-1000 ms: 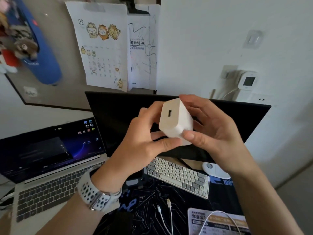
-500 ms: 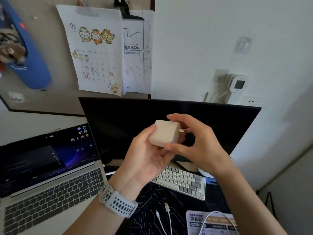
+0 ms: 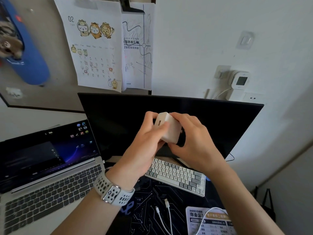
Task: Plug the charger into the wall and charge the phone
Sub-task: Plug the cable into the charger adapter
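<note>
**Charger held above desk, wall socket unoccupied**

Left hand [image 3: 144,148] and right hand [image 3: 193,143] both grasp the white charger [image 3: 169,129] in front of the dark monitor [image 3: 220,119]. Desk: open laptop [image 3: 47,167] left, keyboard [image 3: 177,175] centre, white cable [image 3: 162,216] near on a dark mat [image 3: 152,200]. Free wall outlet [image 3: 252,98] far right.

Left hand [image 3: 144,146] and right hand [image 3: 191,141] raised together, fingers curled, gripping.
</note>
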`<state>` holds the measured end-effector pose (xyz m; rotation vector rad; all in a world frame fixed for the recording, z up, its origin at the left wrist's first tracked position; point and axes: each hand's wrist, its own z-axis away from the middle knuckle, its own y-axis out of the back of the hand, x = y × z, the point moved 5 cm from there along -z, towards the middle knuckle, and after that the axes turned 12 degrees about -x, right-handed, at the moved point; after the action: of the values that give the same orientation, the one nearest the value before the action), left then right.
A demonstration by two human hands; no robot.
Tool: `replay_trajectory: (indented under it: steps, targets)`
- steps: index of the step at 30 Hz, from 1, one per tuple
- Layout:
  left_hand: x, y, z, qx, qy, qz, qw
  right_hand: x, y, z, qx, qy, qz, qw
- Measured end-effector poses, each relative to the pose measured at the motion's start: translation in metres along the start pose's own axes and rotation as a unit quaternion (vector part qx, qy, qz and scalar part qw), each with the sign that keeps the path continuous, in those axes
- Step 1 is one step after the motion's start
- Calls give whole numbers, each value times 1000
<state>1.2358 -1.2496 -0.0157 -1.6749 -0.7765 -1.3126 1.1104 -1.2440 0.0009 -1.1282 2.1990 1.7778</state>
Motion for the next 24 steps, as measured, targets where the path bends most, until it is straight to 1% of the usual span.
replay_trajectory:
  steps: [2, 5, 7, 10, 13, 17, 21, 24]
  targets:
    - [0, -3, 2, -41, 0, -65, 997, 7, -2, -2, 5, -13, -64, 998]
    - [1, -9, 8, -84, -25, -153, 984, 20, -5, -1, -1, -18, -204, 979]
    - [0, -7, 10, -67, -40, -211, 974, 24, -8, 2, -3, -10, -251, 968]
    - [1, -1, 11, -15, -69, -296, 952, 25, -13, 5, -9, 5, -264, 964]
    - [0, 3, 10, 9, -100, -369, 924, 27, -18, 5, -12, 5, -271, 962]
    - [-12, 7, 7, 2, -110, -396, 912, 34, -26, 7, -16, 1, -277, 961]
    - [-25, 14, 6, 9, -133, -380, 915, 43, -41, 8, -37, -14, -300, 953]
    - [-38, 24, 4, 22, -125, -363, 923, 55, -60, 9, -71, -38, -338, 938]
